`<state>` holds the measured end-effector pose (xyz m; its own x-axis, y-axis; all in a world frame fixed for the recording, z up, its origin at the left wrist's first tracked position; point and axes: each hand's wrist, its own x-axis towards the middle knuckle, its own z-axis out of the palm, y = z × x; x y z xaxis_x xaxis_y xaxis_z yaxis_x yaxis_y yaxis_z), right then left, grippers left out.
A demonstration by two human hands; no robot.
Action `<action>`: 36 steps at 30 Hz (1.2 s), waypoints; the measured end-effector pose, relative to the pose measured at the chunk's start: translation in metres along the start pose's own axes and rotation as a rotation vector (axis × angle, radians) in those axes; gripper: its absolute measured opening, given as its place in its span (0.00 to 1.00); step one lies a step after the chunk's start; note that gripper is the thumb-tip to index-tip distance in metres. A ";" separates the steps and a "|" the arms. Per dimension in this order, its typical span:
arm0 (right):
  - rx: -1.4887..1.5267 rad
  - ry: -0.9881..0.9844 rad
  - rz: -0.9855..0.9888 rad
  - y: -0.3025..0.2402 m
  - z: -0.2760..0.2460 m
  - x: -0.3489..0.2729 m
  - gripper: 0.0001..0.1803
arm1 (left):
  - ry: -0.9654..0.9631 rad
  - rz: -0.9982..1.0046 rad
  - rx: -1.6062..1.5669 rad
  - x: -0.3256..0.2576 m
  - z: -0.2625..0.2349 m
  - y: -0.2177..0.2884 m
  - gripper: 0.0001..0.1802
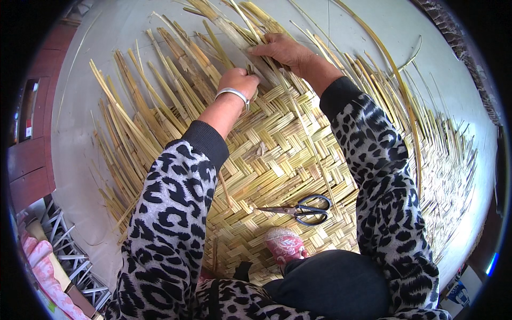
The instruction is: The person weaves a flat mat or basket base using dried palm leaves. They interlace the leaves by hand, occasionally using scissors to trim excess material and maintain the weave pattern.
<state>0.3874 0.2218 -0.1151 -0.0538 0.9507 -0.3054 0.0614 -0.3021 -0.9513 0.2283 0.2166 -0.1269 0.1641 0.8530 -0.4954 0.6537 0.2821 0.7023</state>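
Observation:
A mat [282,144] of pale yellow-green split strips, woven in a zigzag pattern, spreads over the floor under my arms. My left hand [240,85], with a silver bangle at the wrist, is closed around strips at the far edge of the weave. Just beyond it and to the right, my right hand [282,52] pinches a wide flat strip [230,31] between thumb and fingers. A long thin strip runs from near that hand down across the mat. Black-handled scissors [304,209] lie on the woven part, blades pointing left.
Loose strip ends [154,106] fan out at the left, and more [426,128] at the right. A long curved strip [397,69] arcs along the right side. My pink patterned shoe [284,244] rests on the mat. Reddish-brown wooden furniture [33,160] stands at the far left.

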 end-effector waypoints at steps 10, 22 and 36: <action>-0.207 -0.012 -0.075 -0.004 -0.008 -0.011 0.26 | 0.012 -0.042 -0.262 -0.020 -0.004 0.008 0.16; -0.693 0.125 -0.166 0.021 -0.006 0.010 0.36 | 0.511 0.654 0.257 -0.051 0.026 -0.042 0.11; -0.721 0.103 -0.088 0.028 0.000 0.003 0.34 | 0.196 0.599 0.684 -0.013 0.003 -0.035 0.05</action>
<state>0.3895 0.2157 -0.1430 0.0030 0.9817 -0.1902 0.7036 -0.1372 -0.6972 0.2053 0.1944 -0.1469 0.5279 0.8493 -0.0090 0.8039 -0.4962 0.3279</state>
